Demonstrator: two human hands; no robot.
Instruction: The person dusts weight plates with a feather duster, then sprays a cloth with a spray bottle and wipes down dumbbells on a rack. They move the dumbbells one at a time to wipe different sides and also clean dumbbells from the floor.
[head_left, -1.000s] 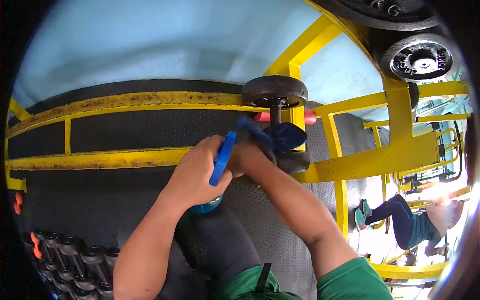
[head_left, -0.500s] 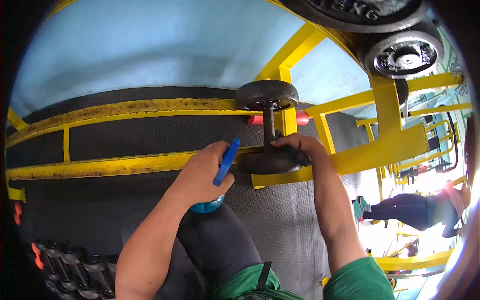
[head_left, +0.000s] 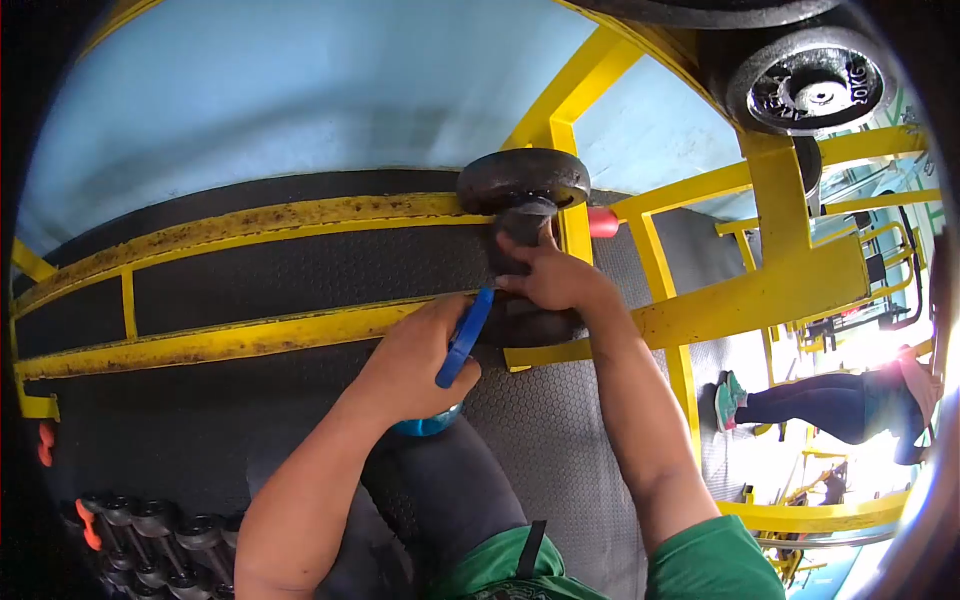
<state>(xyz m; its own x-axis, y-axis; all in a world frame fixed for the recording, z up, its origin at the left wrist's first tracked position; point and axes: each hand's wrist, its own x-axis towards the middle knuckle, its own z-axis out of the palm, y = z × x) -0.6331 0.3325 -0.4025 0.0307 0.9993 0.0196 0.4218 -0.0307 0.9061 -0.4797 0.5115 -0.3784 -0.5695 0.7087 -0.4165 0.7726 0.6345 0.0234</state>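
Observation:
A large black dumbbell (head_left: 525, 180) rests across the yellow rack rails, one weight on each rail. My right hand (head_left: 555, 278) is at its handle, fingers closed around a dark cloth (head_left: 515, 235) that is pressed against the bar near the far weight. Much of the handle is hidden by the cloth and hand. Just to the left, my left hand (head_left: 425, 355) grips a spray bottle (head_left: 428, 424) with a blue spray head (head_left: 466, 338) and blue liquid low in it. The bottle is above my leg, and most of its body is hidden by the hand.
The yellow rack (head_left: 230, 338) runs left along a blue wall (head_left: 280, 90). Larger weights (head_left: 820, 85) sit on an upper tier at right. Small dumbbells (head_left: 155, 520) stand on the floor at lower left. Another person (head_left: 820, 405) is at far right, near yellow gym frames.
My right hand has moved along the handle from near the close weight toward the far weight, carrying the cloth. The left hand still holds the spray bottle, shifted slightly right.

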